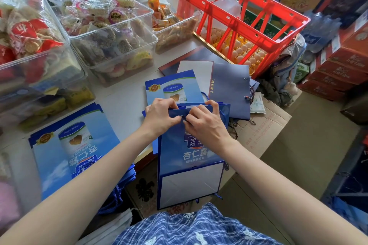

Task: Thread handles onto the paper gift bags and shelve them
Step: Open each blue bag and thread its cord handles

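Our left hand [162,114] curls over the top edge of a blue paper bag [191,145], fingers hooked behind the rim and thumb pressed on its front. Our right hand [206,121] meets it at the middle of that rim, thumb and forefinger pinching something small and dark there; we cannot tell whether it is the cord's end. Both forearms reach in from below, wrists bent down. The bag lies flat, partly on the table's [123,103] edge and partly hanging toward our lap, with a white panel at its lower end and a printed logo above it. A blue cord [205,95] loops just beyond our right hand. More flat bags [65,145] lie stacked to the left, another one [173,87] lies behind our hands, and a darker bag [231,87] is beside it. A red crate [239,20] of eggs stands farther back.
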